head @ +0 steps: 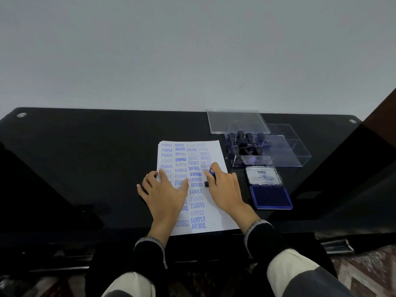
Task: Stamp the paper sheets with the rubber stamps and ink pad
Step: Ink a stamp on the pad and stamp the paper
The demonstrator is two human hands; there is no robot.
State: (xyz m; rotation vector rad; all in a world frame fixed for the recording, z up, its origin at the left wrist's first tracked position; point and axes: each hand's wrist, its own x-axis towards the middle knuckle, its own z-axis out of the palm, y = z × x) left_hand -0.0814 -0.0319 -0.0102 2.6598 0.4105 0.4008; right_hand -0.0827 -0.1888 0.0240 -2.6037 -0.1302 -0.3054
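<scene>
Nearest the front edge of the dark surface [85, 168] lies the top paper sheet [214, 215], its long axis running from the front edge toward the wall, already crowded with blue impressions such as SAMPLE, AIR MAIL, AMENDED and FRAGILE. The left hand [164, 194] rests flat on the sheet's left half, fingers straight and spread, holding nothing and, by the look of it, pinning the paper. The right hand [225, 187] sits on the sheet's right half with its fingers curled around a rubber stamp [211, 175]; a blue top shows above the knuckles and a dark base shows below them, seemingly on or just above the paper beside the AMENDED marks. The step in hand looks like pressing another mark into the right column, where some white paper remains. The relation that matters next is sideways: the open ink pad [271, 197] lies just off the sheet's right edge, close to the right hand and well apart from the left, so any re-inking falls to the right hand, with a short move toward the surface's right edge. The pad's lid [263, 176] stands hinged open behind it. Farther back, near the rear right of the surface, a clear case [300, 155] holds the other stamps [248, 144], dark-handled and standing together in its left part, and the case's clear cover [237, 121] lies behind it toward the wall.
</scene>
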